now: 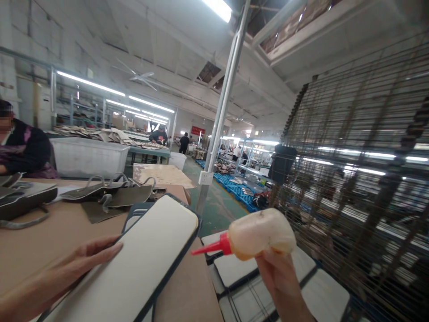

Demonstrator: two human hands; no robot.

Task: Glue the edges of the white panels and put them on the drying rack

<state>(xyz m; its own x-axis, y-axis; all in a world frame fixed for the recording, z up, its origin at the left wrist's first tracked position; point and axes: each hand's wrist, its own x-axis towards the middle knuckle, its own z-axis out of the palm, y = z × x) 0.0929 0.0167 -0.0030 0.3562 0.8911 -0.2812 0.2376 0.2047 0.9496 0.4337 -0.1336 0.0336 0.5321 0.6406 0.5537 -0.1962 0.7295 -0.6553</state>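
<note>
Cream-faced and dark-edged, a flat panel [144,255] is gripped by the left hand [95,255] above the brown table [187,286], near its right edge. Apart from it, the right hand [276,268] clasps a red-nozzled bottle [261,232] beyond that edge.

Tilted white dark-edged panel [144,250]; red-nozzled bottle [261,232], sideways

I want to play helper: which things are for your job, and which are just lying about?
For the job, it seems:
white panel, in the left hand
squeeze bottle, in the right hand
pale panels, lower right, probably

Just lying about, I think:
dark pieces with handles
big bin
</note>
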